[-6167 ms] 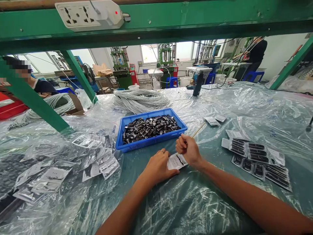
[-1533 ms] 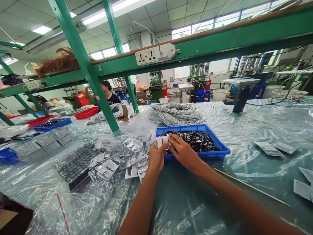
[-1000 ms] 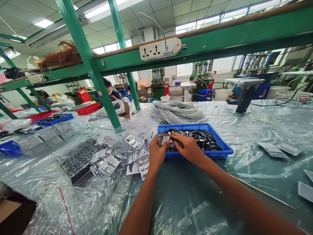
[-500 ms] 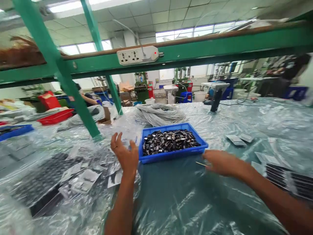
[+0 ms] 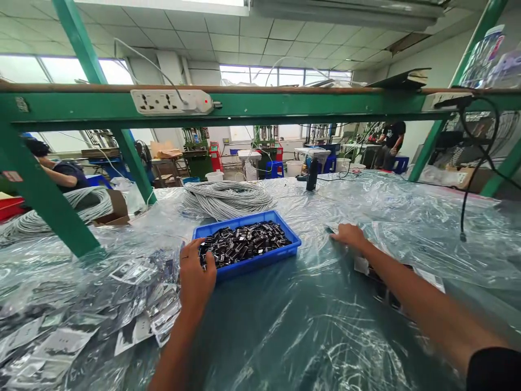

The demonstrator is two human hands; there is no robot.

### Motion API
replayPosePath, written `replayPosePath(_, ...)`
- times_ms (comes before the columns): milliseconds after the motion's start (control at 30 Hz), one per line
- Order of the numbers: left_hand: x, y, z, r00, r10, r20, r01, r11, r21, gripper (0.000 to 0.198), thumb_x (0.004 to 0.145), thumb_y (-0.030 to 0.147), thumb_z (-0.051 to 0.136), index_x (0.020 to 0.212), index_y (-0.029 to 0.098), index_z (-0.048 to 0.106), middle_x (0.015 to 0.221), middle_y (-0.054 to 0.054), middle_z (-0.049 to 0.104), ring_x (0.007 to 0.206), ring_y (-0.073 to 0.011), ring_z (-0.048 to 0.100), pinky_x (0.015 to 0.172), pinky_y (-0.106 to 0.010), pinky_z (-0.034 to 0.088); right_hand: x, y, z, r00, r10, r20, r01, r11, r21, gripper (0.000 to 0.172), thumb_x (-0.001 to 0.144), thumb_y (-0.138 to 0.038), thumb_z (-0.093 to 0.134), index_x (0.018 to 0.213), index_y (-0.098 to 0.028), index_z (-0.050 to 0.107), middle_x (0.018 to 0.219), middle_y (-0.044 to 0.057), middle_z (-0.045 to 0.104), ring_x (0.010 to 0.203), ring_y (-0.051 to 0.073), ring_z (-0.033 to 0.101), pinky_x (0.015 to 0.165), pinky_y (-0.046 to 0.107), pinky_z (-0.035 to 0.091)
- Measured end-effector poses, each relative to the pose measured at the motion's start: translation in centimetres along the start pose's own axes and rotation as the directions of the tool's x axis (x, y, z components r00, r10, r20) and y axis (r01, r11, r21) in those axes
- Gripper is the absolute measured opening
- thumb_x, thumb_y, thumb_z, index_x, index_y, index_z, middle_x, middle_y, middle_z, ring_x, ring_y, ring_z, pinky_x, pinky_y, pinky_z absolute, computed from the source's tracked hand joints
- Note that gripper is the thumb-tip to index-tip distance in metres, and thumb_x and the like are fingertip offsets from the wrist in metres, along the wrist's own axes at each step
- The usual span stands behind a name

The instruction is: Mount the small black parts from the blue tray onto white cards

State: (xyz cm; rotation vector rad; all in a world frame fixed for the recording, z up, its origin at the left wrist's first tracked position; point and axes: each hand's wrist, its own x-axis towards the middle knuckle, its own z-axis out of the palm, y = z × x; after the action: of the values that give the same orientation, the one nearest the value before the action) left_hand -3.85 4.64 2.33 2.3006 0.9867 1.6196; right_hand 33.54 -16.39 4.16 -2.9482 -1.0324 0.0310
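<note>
My left hand (image 5: 196, 277) is at the left end of a blue plastic tray (image 5: 256, 264), fingers apart and curved around its corner. The fingertips overlap the tray's rim; whether they press on it I cannot tell. A heap of small black pieces with shiny metal parts (image 5: 246, 241) fills the tray. Right of the tray, my right hand (image 5: 350, 237) is closed just above the plastic-covered table (image 5: 260, 331). A thin slender tool (image 5: 330, 230) pokes out from its fingers to the left, its exact kind too small to make out.
Flat clear packets (image 5: 134, 271) lie spread on the left. Dark packed parts (image 5: 386, 288) lie under my right forearm. Behind the tray rests a coil of grey cable (image 5: 228, 198), with a black upright device (image 5: 312, 175) farther right. A green shelf beam (image 5: 285, 106) crosses above. Two people sit farther off.
The view has turned to the right and levelled. My left hand has come onto the tray's left end. My right hand has moved away from the tray's right corner, out over the table.
</note>
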Motion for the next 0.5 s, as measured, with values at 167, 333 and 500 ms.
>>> replayPosePath(167,-0.9,1.7,0.7,0.984,0.017,0.175,0.001,0.995,-0.104,0.023,0.087,0.030,0.046,0.103,0.020,0.059,0.110,-0.012,0.062,0.101,-0.0274,0.062,0.089,-0.044,0.051,-3.7,0.7,1.5,0.993,-0.115,0.017,0.114,0.992,0.060,0.030,0.081,-0.023,0.058,0.106,-0.009,0.065,0.113,0.020,0.067,0.104,0.030,0.064,0.081,0.034,0.047)
replayPosePath(333,-4.2,5.9,1.2,0.677,0.230,0.699,-0.074,0.966,-0.246,0.035,0.084,0.041,0.058,0.113,0.022,0.060,0.119,-0.011,0.060,0.109,-0.0258,0.059,0.096,-0.040,0.047,-10.5,-2.3,2.6,0.769,-0.637,-0.053,0.590,0.675,0.442,0.047,0.071,-0.027,0.069,0.117,-0.021,0.061,0.124,0.009,0.063,0.103,0.025,0.063,0.082,0.033,0.050)
replayPosePath(500,-7.5,9.2,1.9,0.407,0.221,0.886,-0.190,0.970,-0.154,0.051,0.078,0.043,0.067,0.122,0.018,0.058,0.123,-0.015,0.056,0.113,-0.0315,0.053,0.099,-0.046,0.043,-11.9,-7.8,1.0,0.823,-0.516,-0.237,0.476,0.400,0.783,0.026,0.080,-0.047,0.063,0.077,-0.021,0.058,0.066,-0.003,0.056,0.050,0.011,0.043,0.049,0.024,0.036)
